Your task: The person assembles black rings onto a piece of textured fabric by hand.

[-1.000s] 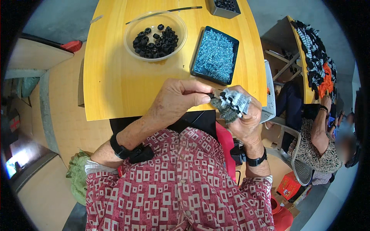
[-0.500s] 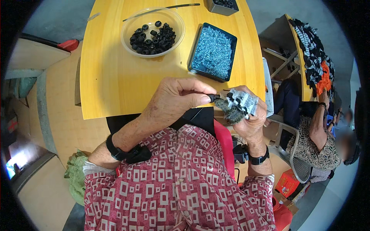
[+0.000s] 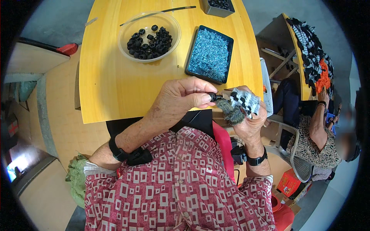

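Between the thumb and forefinger of my left hand (image 3: 175,98) is a small black ring-like part (image 3: 212,97). My right hand (image 3: 250,122) is closed around a tool wrapped in black-and-white cloth (image 3: 246,101) and dark greenish-grey knit (image 3: 230,112). A short dark tip of this wrapped tool (image 3: 219,97) meets the black part; whether it sits inside cannot be made out. Most of the tool is hidden by the wrapping and my fingers. Beyond my hands, a clear round bowl (image 3: 178,39) holds many similar black parts (image 3: 154,45).
A dark rectangular tray (image 3: 189,63) of small shiny bluish pieces stands on the yellow table (image 3: 104,77). A grey box (image 3: 216,10) of black parts and a thin black strip (image 3: 154,14) lie farther back. At right, another person sits by a second table with striped and orange cloth (image 3: 323,77).
The whole view has shifted slightly. My hands remain together at the black part, and the wrapped tool has turned a little, so more of its dark tip shows.
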The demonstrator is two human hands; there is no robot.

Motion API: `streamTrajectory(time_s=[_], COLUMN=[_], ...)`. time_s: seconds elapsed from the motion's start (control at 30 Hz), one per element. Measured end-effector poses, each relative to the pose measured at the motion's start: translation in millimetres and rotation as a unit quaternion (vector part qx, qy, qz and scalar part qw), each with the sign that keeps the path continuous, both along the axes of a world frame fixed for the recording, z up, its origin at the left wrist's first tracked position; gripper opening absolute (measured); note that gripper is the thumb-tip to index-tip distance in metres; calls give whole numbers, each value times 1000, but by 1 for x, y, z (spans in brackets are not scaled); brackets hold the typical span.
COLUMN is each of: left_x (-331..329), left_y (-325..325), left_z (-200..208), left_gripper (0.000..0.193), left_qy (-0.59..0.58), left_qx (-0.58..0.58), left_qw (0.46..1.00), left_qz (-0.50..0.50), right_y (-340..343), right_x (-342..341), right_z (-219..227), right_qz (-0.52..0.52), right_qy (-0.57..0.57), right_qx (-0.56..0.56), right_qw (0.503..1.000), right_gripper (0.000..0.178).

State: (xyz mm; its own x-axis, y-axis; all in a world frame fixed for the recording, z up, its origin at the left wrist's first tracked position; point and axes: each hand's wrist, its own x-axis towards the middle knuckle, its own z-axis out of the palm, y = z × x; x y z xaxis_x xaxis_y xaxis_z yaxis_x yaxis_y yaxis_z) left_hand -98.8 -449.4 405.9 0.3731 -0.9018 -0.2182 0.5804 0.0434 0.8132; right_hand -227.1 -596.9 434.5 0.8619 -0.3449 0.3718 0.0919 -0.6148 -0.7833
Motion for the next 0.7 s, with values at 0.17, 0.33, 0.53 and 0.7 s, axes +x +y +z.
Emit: streamTrajectory(time_s=[0.17, 0.33, 0.53, 0.7], left_x=[1, 0, -5, -9], left_y=[0, 2, 4, -3], left_z=[-5, -8, -7, -9], left_gripper=[18, 18, 16, 15], left_qy=[-27, -106, -195, -127], left_qx=[-3, 12, 34, 30], left_qw=[1000, 994, 979, 985], left_qz=[6, 26, 50, 111], right_y=[-1, -3, 2, 12], right_x=[1, 5, 6, 8], right_z=[-3, -3, 0, -14], right_qz=[-10, 35, 68, 0], right_qy=[15, 0, -6, -14], right_qx=[-16, -65, -166, -161], right_qw=[1000, 997, 984, 987], right_gripper=[17, 21, 26, 25])
